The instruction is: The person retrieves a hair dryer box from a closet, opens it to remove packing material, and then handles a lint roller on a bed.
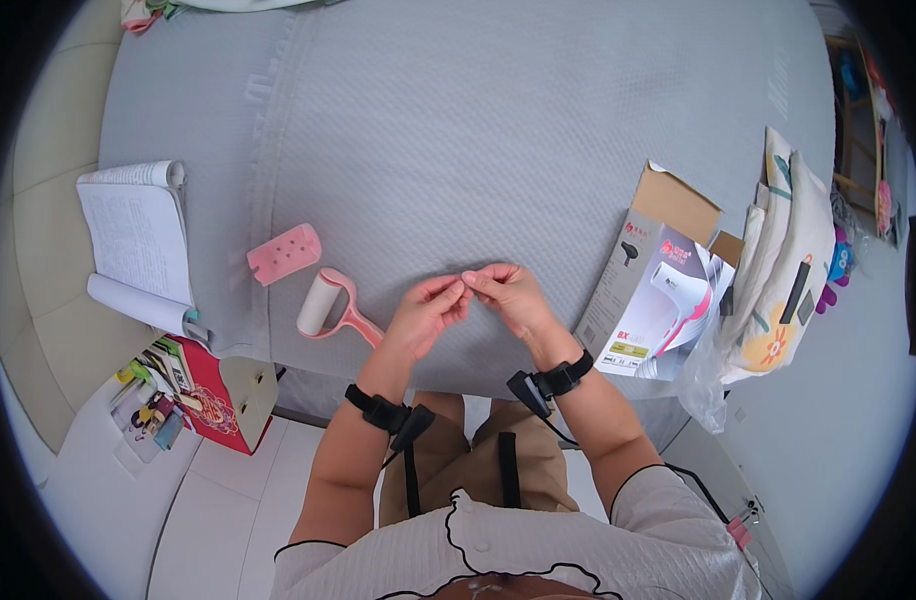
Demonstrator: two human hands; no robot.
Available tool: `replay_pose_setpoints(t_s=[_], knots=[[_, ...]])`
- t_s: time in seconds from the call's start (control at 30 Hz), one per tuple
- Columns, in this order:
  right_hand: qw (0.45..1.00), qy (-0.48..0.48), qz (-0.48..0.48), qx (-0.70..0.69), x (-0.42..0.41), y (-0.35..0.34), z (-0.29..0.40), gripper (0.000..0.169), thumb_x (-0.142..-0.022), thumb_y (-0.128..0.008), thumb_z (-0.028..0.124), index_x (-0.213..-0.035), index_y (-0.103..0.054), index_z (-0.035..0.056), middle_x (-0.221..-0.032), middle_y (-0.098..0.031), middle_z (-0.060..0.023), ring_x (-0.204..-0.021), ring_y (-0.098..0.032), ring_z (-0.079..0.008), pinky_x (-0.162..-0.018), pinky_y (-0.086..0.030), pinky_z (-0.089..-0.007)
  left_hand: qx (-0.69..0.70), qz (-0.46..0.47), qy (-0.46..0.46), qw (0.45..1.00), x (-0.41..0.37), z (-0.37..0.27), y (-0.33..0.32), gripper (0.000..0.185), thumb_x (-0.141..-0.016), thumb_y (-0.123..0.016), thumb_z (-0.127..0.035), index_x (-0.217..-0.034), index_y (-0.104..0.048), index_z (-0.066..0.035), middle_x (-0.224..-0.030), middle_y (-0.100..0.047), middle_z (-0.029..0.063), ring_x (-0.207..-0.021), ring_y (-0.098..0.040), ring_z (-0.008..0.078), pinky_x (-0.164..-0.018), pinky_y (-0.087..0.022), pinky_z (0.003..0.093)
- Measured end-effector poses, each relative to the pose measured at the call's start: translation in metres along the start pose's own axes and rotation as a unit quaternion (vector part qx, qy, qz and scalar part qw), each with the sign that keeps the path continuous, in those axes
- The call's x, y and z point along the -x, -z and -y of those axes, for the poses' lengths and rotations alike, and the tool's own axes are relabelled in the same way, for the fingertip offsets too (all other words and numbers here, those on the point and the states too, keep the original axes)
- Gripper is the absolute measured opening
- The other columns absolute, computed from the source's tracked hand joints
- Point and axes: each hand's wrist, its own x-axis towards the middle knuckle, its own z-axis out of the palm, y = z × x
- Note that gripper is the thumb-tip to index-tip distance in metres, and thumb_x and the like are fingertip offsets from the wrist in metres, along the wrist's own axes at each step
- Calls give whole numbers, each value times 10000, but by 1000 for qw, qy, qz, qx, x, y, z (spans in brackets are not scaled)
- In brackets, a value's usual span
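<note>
My left hand [432, 312] and my right hand [512, 297] meet fingertip to fingertip above the near edge of the bed. Each has its thumb pressed to its forefinger; whether something tiny is pinched there, I cannot tell. Beside my left hand, a lint roller [321, 304] with a pink handle and a white roll lies on the grey quilted bedspread [458, 150]. Its handle end disappears behind my left wrist. Farther left lies a pink plastic cover [285, 253] with small holes, apart from the roller.
To the right lies a hair dryer box [653, 292] with its flap up, beside a clear plastic bag [704, 390] and a folded floral cloth [780, 277]. An open paper booklet [135, 240] rests at left, above a bedside cabinet [246, 390].
</note>
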Motion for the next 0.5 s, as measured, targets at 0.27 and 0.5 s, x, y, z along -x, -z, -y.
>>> replay_pose_setpoints(t_s=[0.27,0.5], knots=[[922,176,-158,307,16,-18,-6,106,-797,-731,80,-766,-688,-13,-649,-628,-13,-561,-495,-72,-504,-415,-262,-221,-87,-130,963,-11,2,-24,286,-874,-704,-215,-1045,-690,14,-968,-692,64,-868,-623,122,-767,-485,249],[937,184,-135,264,26,-8,-4,99,-824,-720,77,-771,-692,-1,-648,-622,-2,-575,-488,-64,-518,-410,-248,-223,-80,-142,961,-25,4,-14,182,-883,-676,-145,-948,-696,24,-870,-695,70,-769,-625,111,-710,-508,252]])
